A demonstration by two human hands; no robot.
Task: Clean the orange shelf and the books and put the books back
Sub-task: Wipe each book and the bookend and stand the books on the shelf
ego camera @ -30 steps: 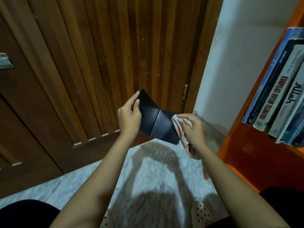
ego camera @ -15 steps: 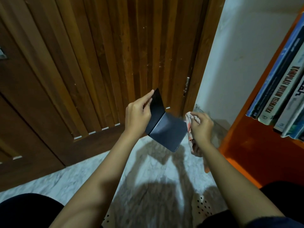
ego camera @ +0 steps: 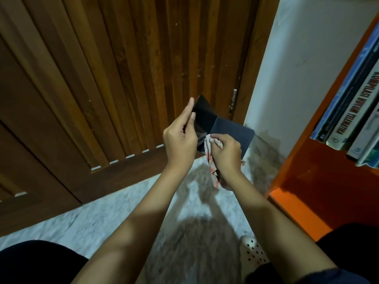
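A thin dark folder-like book (ego camera: 231, 130) is spread open in front of me, above the floor. My left hand (ego camera: 180, 140) pinches its left flap by the edge. My right hand (ego camera: 225, 152) is closed on a red-and-white patterned cloth (ego camera: 211, 160) and presses it against the inside of the book, near the fold. The orange shelf (ego camera: 307, 181) stands at the right, with several books (ego camera: 352, 111) leaning on it, spines outward.
A brown slatted wooden door (ego camera: 123, 78) fills the left and middle. A white wall (ego camera: 307, 58) lies between door and shelf. The floor (ego camera: 123, 212) is pale marble. A white perforated object (ego camera: 254, 253) lies near my right forearm. Dark-clothed knees show at both lower corners.
My right hand with the cloth has moved from the book's right edge onto its inside near the fold. The left hand has opened the left flap wider.
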